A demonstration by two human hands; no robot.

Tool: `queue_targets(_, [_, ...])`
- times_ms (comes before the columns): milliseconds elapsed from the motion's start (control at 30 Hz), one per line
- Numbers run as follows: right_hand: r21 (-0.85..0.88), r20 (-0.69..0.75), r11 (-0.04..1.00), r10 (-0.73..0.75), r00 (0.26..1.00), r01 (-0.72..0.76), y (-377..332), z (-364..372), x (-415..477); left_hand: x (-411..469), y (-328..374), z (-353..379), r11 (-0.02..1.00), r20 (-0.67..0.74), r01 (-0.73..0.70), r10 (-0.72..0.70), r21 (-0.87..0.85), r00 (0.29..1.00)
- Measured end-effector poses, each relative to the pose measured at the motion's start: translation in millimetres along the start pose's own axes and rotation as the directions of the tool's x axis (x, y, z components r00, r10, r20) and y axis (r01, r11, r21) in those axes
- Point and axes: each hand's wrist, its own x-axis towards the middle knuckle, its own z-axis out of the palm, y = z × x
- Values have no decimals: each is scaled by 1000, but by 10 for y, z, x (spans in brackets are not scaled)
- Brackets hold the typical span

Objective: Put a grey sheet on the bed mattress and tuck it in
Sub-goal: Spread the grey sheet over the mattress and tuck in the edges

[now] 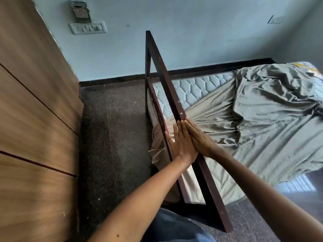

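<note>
A crumpled grey sheet (258,109) lies over most of the quilted blue-white mattress (190,88), whose far left corner is bare. A bunch of the sheet hangs over the mattress end below the dark wooden bed rail (167,79). My left hand (181,144) and my right hand (201,137) lie side by side with straight fingers at the rail, flat on the sheet at the mattress end. The fingertips touch the rail's underside. Neither hand grips anything.
A wooden wardrobe (35,119) stands at the left, with a strip of dark speckled floor (113,137) between it and the bed. A pale blue wall (192,32) with a switch plate (87,28) runs behind. Part of a patterned cloth (304,65) shows at the far right.
</note>
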Motion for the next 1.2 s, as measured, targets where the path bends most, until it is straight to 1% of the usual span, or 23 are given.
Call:
queue_targets(67, [-49,-34,997,65,997,-67,-64,72,5,30,-101,-85,992,25,-83,81,97,996])
queue_targets(133, [-123,-55,974,185,981,-190,-175,141,30,80,-251,-171,974,29,-179,177,137,984])
queue_targets(233, [-207,-162,917,313,936,-342,-443,294,122,225,-619,-266,910,28,-373,374,179,927])
queue_targets(300, [-217,-290,869,377,879,-444,-621,451,244,386,-901,-345,849,28,-483,489,212,872])
queue_targets(367, [-199,-415,820,425,804,-536,-733,615,448,622,-1118,-448,804,88,-552,547,222,833])
queue_targets(433, [-157,-502,794,448,740,-587,-787,728,689,909,-1265,-534,742,193,-627,597,236,779])
queue_targets(500, [-138,-566,794,427,705,-592,-845,770,952,1212,-1369,-602,711,257,-678,631,186,732])
queue_targets(567, [-119,-573,808,418,705,-577,-930,803,1234,1479,-1448,-721,740,257,-664,625,104,737])
queue_targets(600, [-97,-552,835,409,727,-542,-985,814,1365,1606,-1495,-782,740,238,-664,629,107,740])
queue_targets(667, [18,-496,887,409,766,-462,-1061,851,1632,1870,-1568,-913,727,241,-658,615,194,751])
queue_targets(700, [94,-445,888,442,779,-450,-1079,851,1766,2005,-1595,-985,712,253,-661,612,238,750])
queue_targets(767, [223,-391,871,492,778,-439,-1026,840,2024,2283,-1631,-1115,668,341,-688,601,282,723])
queue_targets(800, [292,-352,853,516,781,-432,-973,826,2136,2439,-1647,-1141,634,404,-715,595,294,695])
queue_targets(867, [401,-284,810,553,783,-427,-861,792,2338,2759,-1658,-1144,550,523,-775,581,312,623])
queue_targets(900, [422,-277,790,579,767,-445,-817,791,2422,2909,-1660,-1113,522,599,-804,558,285,574])
queue_targets(967, [429,-261,731,663,702,-531,-795,829,2583,3184,-1645,-1028,429,749,-865,475,261,462])
queue_targets(1000, [437,-251,693,706,662,-574,-804,889,2665,3333,-1650,-974,328,813,-907,431,263,392])
queue_targets(1033, [448,-246,655,745,620,-609,-822,962,2758,3433,-1659,-976,212,850,-946,422,246,315])
queue_targets(1067, [459,-239,616,780,578,-640,-859,1030,2856,3558,-1698,-937,27,878,-974,428,223,213])
queue_targets(1100, [485,-233,564,820,523,-668,-892,1090,2971,3684,-1719,-928,-121,891,-979,444,164,94])
queue_targets(1133, [525,-231,503,861,454,-687,-932,1149,3092,3793,-1756,-895,-186,890,-976,456,115,18])
queue_targets(1167, [565,-222,437,898,381,-700,-995,1215,3208,3863,-1794,-890,-160,900,-982,436,98,19])
queue_targets(1200, [613,-200,359,932,301,-704,-1074,1279,3322,3981,-1851,-796,-248,875,-965,482,85,-47])
